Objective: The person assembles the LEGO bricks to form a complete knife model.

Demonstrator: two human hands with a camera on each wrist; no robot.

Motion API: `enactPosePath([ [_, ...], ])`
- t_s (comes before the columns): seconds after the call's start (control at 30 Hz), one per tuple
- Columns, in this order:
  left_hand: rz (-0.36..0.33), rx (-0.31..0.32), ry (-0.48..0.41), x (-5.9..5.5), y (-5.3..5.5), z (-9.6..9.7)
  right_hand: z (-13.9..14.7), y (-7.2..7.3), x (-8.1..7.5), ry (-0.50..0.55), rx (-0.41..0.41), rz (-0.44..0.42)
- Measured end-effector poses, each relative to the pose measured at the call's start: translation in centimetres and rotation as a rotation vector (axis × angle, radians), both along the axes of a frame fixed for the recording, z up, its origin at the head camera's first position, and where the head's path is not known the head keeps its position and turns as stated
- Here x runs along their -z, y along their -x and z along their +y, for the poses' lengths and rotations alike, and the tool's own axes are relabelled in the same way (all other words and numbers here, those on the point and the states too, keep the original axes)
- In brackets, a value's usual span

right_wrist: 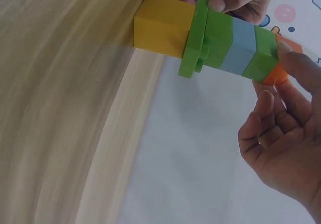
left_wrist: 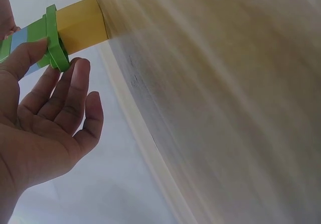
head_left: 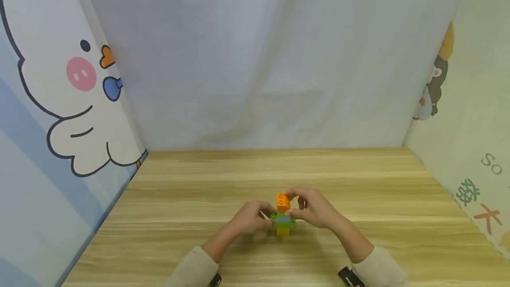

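A small tower of toy bricks stands upright on the table. At its base is a yellow brick (right_wrist: 163, 25), under a wider green plate (right_wrist: 194, 43). Above the plate come green bricks with a light blue band (right_wrist: 238, 45) between them, topped by a studded orange brick (head_left: 283, 203). My left hand (head_left: 253, 217) pinches the tower at the green plate, thumb on the near side and fingertips at the plate's edge. Thumb and fingers of my right hand (head_left: 314, 207) grip the orange brick from the right, its other fingers loosely curled.
The wood-grain table (head_left: 191, 180) reaches back to a pale curtain (head_left: 239, 56). A printed cartoon panel (head_left: 44, 79) borders the left, and another printed panel (head_left: 470, 123) the right.
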State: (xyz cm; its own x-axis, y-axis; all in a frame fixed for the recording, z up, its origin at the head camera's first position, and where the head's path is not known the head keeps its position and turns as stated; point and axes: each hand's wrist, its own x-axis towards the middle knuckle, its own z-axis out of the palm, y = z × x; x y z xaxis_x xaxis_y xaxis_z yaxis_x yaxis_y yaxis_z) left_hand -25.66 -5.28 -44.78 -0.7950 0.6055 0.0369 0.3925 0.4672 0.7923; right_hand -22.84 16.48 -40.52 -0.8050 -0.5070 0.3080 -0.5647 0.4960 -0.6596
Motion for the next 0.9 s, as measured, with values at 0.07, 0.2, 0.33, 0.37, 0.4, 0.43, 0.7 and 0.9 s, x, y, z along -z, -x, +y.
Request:
enactPosePath([
  [0.07,0.0,0.013,-0.011,0.0,0.1,0.0,0.1,0.3,0.2,0.019,-0.008,-0.01],
  [0.2,-0.005,0.045,-0.016,-0.1,0.2,-0.1,0.4,0.7,0.7,0.061,-0.005,-0.022],
  [0.33,-0.006,0.044,0.004,-0.2,0.5,-0.1,0.2,1.1,1.0,0.095,0.02,-0.016],
  [0.37,-0.005,0.042,0.007,-0.2,0.6,-0.2,0.1,1.2,1.1,0.099,0.033,-0.016],
  [0.4,-0.003,0.04,0.008,-0.3,0.7,-0.2,0.0,1.2,1.1,0.106,0.045,-0.011],
  [0.43,0.001,0.038,0.009,-0.3,0.7,-0.2,-0.2,1.2,1.1,0.115,0.06,-0.007],
  [0.7,0.037,-0.005,0.003,0.0,1.1,0.1,-1.5,1.6,1.6,0.234,0.137,0.117],
  [0.9,0.007,-0.077,-0.075,0.6,1.3,0.3,-1.7,3.8,4.1,0.281,0.23,0.124],
])
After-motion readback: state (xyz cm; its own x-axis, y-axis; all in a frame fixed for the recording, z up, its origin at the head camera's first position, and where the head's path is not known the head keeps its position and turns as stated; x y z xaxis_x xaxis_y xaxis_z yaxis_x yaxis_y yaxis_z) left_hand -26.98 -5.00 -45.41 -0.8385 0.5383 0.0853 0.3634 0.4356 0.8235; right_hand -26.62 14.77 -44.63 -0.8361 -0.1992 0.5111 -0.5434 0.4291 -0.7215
